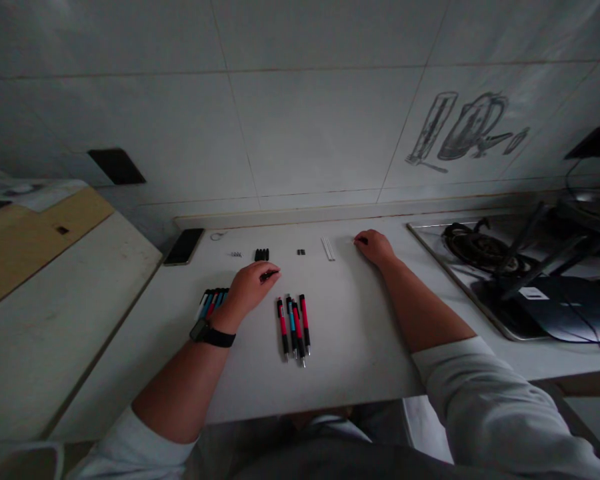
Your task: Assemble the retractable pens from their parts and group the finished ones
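Observation:
My left hand (pixel 253 287), with a black watch on its wrist, is closed on a small black pen part (pixel 269 275) above the counter. Farther right, my right hand (pixel 375 248) rests on the counter with its fingers pinched; a tiny pale tip shows there, too small to name. Between my arms lie several red and blue pens (pixel 297 323). Pen barrels (pixel 211 301) sit partly hidden behind my left hand. Beyond it are a row of black pen pieces (pixel 262 255), thin springs (pixel 235 254) and small black pieces (pixel 301 252). White refills (pixel 328 249) lie left of my right hand.
A phone (pixel 184 247) and a thin ring (pixel 217 236) lie at the back left of the white counter (pixel 340 373). A gas stove (pixel 480 267) with a dark pan-like object (pixel 565 307) stands on the right. A pale cabinet (pixel 55 307) borders the left side.

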Available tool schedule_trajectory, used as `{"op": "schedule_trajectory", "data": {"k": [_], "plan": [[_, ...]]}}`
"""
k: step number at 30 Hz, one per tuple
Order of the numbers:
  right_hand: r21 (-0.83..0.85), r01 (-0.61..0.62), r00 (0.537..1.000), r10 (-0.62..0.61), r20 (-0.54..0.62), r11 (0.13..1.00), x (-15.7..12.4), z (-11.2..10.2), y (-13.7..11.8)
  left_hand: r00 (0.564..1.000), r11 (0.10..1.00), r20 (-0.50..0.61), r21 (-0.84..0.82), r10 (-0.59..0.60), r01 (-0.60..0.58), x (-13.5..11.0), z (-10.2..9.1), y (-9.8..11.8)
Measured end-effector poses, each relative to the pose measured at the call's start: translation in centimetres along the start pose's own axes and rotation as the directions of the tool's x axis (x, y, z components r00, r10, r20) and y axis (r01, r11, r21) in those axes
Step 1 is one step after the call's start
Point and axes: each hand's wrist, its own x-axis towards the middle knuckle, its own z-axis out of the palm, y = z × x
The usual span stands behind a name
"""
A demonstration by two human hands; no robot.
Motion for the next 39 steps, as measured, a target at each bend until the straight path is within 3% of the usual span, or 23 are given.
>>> {"op": "schedule_trajectory", "data": {"k": [9,12,16,18,20,22,25,27,30,35,39], "plan": [[0.036,-0.015,0.999,0.016,-0.035,0.999,-0.6,-0.3,-0.4,1.0,0.999,0.018,-0.037,-0.007,0.008,0.0,0.4,-0.6],[0.095,-0.046,0.99,0.058,-0.129,0.994,-0.9,-1.2,-1.2,0.998,0.994,0.01,-0.084,-0.063,0.063,-0.1,0.6,-0.8],[0.244,0.026,0.914,0.076,-0.398,0.969,-1.6,-3.0,-5.1,0.993,0.985,-0.031,-0.136,-0.111,0.106,-0.1,0.9,-0.5],[0.332,0.133,0.908,0.02,-0.418,0.934,-2.7,-3.4,-8.4,0.995,0.983,-0.034,-0.157,-0.098,0.091,-0.1,0.9,0.0],[0.428,0.208,0.943,-0.065,-0.325,0.879,-4.3,-3.3,-12.1,0.998,0.983,-0.024,-0.172,-0.066,0.06,-0.1,1.0,0.6],[0.508,0.239,0.971,-0.205,-0.123,0.827,-6.2,-2.5,-15.6,1.0,0.985,-0.016,-0.171,-0.021,0.018,-0.2,1.0,1.1],[0.608,0.225,0.905,-0.394,0.159,0.762,-8.3,-1.1,-18.8,0.999,0.993,0.005,-0.115,0.039,-0.038,-0.3,1.2,1.8],[0.684,0.158,0.866,-0.433,0.251,0.712,-8.9,-0.3,-19.6,0.998,0.994,0.026,-0.091,0.064,-0.062,-0.3,1.3,2.2],[0.761,0.06,0.864,-0.415,0.284,0.645,-8.8,0.4,-19.4,0.996,0.991,0.047,-0.116,0.069,-0.063,-0.3,1.3,2.4],[0.78,-0.017,0.927,-0.282,0.247,0.626,-7.9,0.5,-18.2,1.0,0.984,0.025,-0.176,0.001,0.003,-0.3,1.2,2.0],[0.8,-0.091,0.927,-0.243,0.286,0.594,-7.7,0.7,-17.8,0.999,0.986,0.046,-0.166,-0.001,0.008,-0.2,1.1,1.8]]}}
